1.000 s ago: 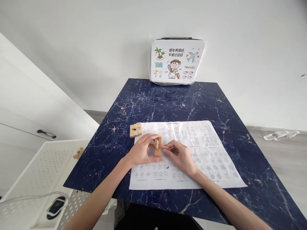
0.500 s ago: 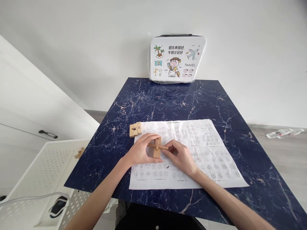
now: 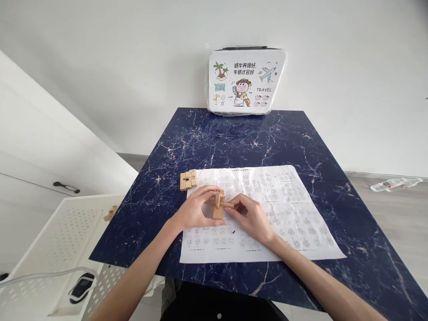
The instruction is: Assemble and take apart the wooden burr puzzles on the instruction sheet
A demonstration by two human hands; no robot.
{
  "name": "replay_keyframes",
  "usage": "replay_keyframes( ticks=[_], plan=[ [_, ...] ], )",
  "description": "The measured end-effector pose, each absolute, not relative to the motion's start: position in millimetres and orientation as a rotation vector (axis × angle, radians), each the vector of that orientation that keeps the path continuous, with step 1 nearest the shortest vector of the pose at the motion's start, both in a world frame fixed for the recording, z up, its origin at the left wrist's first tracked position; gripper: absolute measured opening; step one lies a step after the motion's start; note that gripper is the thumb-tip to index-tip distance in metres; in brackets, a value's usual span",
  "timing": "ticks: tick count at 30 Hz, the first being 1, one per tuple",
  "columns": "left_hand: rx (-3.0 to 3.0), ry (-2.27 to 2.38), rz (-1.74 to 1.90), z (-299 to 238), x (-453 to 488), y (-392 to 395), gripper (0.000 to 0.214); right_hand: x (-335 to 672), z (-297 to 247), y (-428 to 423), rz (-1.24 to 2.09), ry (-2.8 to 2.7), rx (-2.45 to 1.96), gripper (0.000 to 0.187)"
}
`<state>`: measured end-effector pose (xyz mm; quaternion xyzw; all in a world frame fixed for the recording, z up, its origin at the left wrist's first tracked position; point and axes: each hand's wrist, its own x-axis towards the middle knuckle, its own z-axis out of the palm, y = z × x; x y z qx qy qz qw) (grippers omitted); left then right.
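A small wooden puzzle [image 3: 219,205] of crossed notched bars stands on a white instruction sheet [image 3: 284,209] on the dark blue marble table [image 3: 254,138]. My left hand [image 3: 195,211] is curled round its left side, fingers closed on the upright bars. My right hand [image 3: 252,218] pinches the bar that sticks out to the right. A second group of notched wooden pieces [image 3: 188,179] lies flat at the sheet's upper left corner, a little beyond my left hand.
A white illustrated case [image 3: 245,80] leans on the wall at the table's far edge. Left of the table stands a white perforated cart [image 3: 50,240] holding a wooden piece [image 3: 109,214] and a small dark device [image 3: 79,287]. A plastic bottle [image 3: 394,183] lies on the floor at right.
Both hands stay on the puzzle; the horizontal bar has slid slightly inward and the view has shifted a little. Nothing else moved.
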<state>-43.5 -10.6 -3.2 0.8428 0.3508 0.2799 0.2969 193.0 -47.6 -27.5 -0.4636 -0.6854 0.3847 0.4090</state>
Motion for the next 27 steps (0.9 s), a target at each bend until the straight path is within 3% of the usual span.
replay_keyframes(
  ticks=[19, 22, 27],
  plan=[
    [2.171, 0.882, 0.646, -2.1, -41.7, -14.0, 0.121, 193.1, -28.7, -45.5, 0.891, -1.546, -1.343, 0.017],
    [2.264, 0.871, 0.652, -0.9, -41.3, -13.2, 0.116, 193.1, -29.2, -44.7, 0.894, -1.535, -1.341, 0.018],
    [2.364, 0.893, 0.692, -0.3, -41.8, -12.1, 0.082, 194.0, -30.2, -44.0, 0.875, -1.500, -1.361, 0.019]
  ],
)
